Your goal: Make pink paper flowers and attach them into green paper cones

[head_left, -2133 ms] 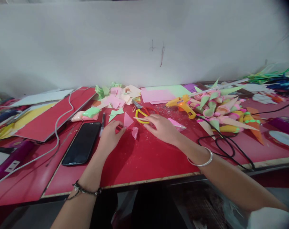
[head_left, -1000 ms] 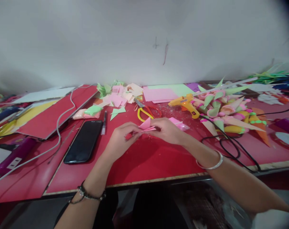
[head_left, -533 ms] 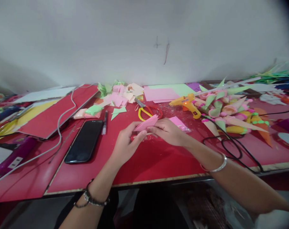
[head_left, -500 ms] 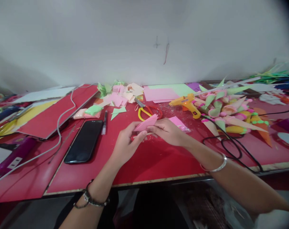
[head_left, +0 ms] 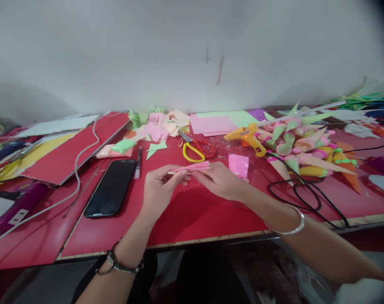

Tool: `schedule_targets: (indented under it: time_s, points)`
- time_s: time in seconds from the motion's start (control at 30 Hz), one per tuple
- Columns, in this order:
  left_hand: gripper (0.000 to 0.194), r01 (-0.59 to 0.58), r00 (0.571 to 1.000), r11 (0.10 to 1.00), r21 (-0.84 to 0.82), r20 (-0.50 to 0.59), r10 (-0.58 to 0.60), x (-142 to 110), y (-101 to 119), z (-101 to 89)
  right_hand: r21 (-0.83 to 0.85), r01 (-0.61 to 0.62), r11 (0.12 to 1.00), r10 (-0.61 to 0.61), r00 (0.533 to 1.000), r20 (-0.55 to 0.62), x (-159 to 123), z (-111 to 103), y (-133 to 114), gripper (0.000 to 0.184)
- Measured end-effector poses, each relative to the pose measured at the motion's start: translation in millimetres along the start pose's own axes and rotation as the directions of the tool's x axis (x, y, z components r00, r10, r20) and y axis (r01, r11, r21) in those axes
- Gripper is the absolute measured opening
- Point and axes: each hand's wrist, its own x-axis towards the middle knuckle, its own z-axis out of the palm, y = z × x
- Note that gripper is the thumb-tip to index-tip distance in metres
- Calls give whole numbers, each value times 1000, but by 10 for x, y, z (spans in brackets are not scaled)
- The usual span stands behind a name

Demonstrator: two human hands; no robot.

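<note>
A thin stack of pink paper pieces (head_left: pixel 192 166) is held level between my two hands, above the red table (head_left: pixel 192 215). My left hand (head_left: pixel 162 183) pinches its left end, thumb toward me. On the other end, the fingers of my right hand (head_left: pixel 219 179) are closed. Just beyond the stack lie scissors (head_left: pixel 194 152) with one yellow and one red handle. A small pink packet (head_left: pixel 238 166) rests to the right of my right hand. Left of my left hand are a black phone (head_left: pixel 111 188) and a slim pen-like tool (head_left: pixel 137 163).
A yellow glue gun (head_left: pixel 247 138) with a black cord (head_left: pixel 309 198) sits at the right, beside a heap of paper cones (head_left: pixel 299 145). Paper scraps (head_left: pixel 156 126) and pink sheets (head_left: pixel 212 125) lie toward the wall. A white cable (head_left: pixel 79 169) crosses the left side.
The pink stack has been tipped from slanting upward to nearly flat, edge toward me. My left hand shifted slightly left, and the pink packet shows more fully.
</note>
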Motion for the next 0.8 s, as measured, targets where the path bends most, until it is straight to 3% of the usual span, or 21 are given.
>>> schedule_targets:
  time_s: [0.23, 0.43, 0.57, 0.67, 0.8]
  points:
    - [13, -56, 998, 997, 46, -22, 57, -7, 14, -2, -19, -107, 994, 107, 994, 8, -4, 38, -45, 26]
    - [21, -2, 1000, 990, -140, 17, 5, -1, -16, 1, 273, -20, 962, 13, 1000, 29, -21, 23, -150, 33]
    - [29, 61, 994, 975, -214, 100, -40, 10, -64, 30, 504, -165, 848, 114, 985, 131, -33, 28, -178, 48]
    - [33, 19, 994, 997, -80, 109, -10, 9, -53, 41, 633, -307, 711, 209, 951, 226, -27, 58, -158, 45]
    - [38, -73, 994, 990, 122, 93, 62, -2, -37, 24, 702, -360, 614, 202, 932, 301, -10, 75, -122, 40]
